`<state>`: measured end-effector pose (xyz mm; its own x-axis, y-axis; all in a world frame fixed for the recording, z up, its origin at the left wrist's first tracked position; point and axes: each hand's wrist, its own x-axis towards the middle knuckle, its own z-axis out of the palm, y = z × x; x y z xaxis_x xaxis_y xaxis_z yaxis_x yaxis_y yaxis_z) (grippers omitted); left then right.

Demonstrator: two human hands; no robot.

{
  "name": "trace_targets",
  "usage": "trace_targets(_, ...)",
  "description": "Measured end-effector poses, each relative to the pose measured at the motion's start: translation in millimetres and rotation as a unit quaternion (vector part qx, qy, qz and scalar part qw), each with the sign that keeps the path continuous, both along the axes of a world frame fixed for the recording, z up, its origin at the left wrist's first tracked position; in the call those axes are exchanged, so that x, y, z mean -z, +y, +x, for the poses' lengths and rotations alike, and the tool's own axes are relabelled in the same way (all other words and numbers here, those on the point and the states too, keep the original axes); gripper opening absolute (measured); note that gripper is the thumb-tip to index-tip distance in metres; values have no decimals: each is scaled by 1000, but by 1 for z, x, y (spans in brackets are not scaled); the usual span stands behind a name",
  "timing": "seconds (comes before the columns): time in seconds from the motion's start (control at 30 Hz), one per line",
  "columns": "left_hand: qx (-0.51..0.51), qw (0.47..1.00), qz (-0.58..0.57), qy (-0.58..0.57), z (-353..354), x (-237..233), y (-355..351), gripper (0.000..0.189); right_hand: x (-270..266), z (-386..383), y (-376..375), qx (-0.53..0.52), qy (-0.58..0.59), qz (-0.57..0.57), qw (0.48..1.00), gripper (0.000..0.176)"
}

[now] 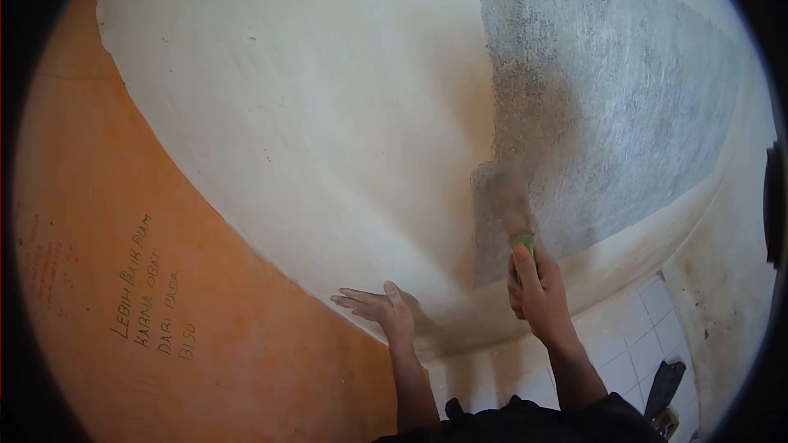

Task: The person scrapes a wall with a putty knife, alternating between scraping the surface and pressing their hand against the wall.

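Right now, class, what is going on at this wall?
A person is crouched close to a wall. The right hand presses a green tool against the edge of a rough grey patch. The left hand lies flat on the white paint beside it. An orange wall with handwriting stands left.

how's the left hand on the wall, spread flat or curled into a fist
Spread flat: the left hand lies open on the white wall, fingers extended, holding nothing. The right hand grips a green tool.
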<state>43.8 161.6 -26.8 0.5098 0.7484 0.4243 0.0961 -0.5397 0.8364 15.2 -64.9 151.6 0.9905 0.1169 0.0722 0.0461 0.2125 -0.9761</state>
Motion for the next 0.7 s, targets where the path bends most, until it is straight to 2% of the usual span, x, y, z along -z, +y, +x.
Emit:
trace_targets(0.07, -19, 1000, 1, 11, -5, 3, -3, 106, -14, 2, 4, 0, 3, 4, 1000, 30)
trace_targets(0.13, -36, 999, 28, -15, 0, 5, -3, 105, -45, 8, 9, -19, -60, 25, 998, 31)
trace_targets(0.17, -34, 999, 36, -22, 5, 6, 0, 105, -35, 6, 5, -16, -66, 33, 997, 31)
trace_targets(0.23, -57, 998, 24, -13, 6, 13, 0, 104, -3, -2, -9, -1, 11, -9, 1000, 32)
trace_targets(0.43, -49, 998, 24, -25, 3, 6, -4, 103, -8, 0, -16, 9, -17, -58, 998, 34)
trace_targets(0.53, -55, 998, 28, -23, 3, 7, -4, 102, 0, -6, -18, 12, 4, -25, 1000, 35)
trace_targets(0.7, -57, 998, 23, -19, 9, 3, -3, 101, -20, 4, -21, 1, -30, -44, 999, 36)
